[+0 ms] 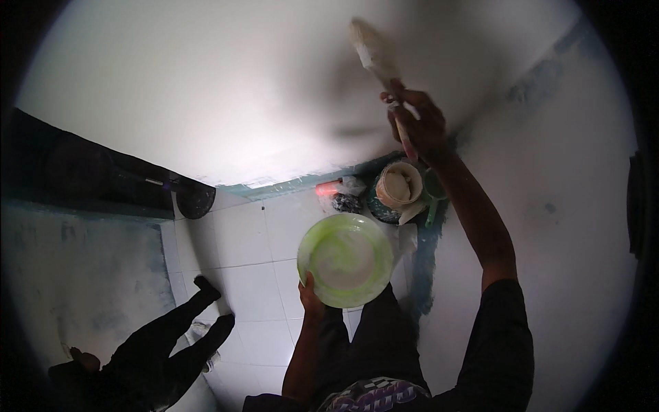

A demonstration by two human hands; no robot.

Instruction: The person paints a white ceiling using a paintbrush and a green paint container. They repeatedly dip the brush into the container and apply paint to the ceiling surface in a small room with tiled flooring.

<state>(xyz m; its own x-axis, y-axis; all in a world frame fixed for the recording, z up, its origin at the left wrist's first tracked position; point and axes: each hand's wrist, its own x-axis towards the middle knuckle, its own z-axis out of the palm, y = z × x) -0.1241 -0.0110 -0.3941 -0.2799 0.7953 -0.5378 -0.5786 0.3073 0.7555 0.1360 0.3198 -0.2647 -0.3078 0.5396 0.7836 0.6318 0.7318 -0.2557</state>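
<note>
My left hand (pixel 311 295) grips the near left edge of a light green plastic plate (pixel 308 250), its thumb over the rim. Whitish, paint-like stuff is smeared across the plate's inside. Raised to the upper right, my right hand (pixel 422 123) is closed around the handle of a wide paintbrush (pixel 376 60). The brush slants up and left, its bristles close to the white wall (pixel 240 89); I cannot tell whether they touch it. Its shadow falls on that wall.
A whitish tub (pixel 395 202) stands in the floor corner, beside a green handled container (pixel 432 189), a dark plastic bag (pixel 348 202) and an orange-red object (pixel 328 187). A dark ledge (pixel 89 161) juts out at left. Another person (pixel 161 340) in dark clothes is at lower left.
</note>
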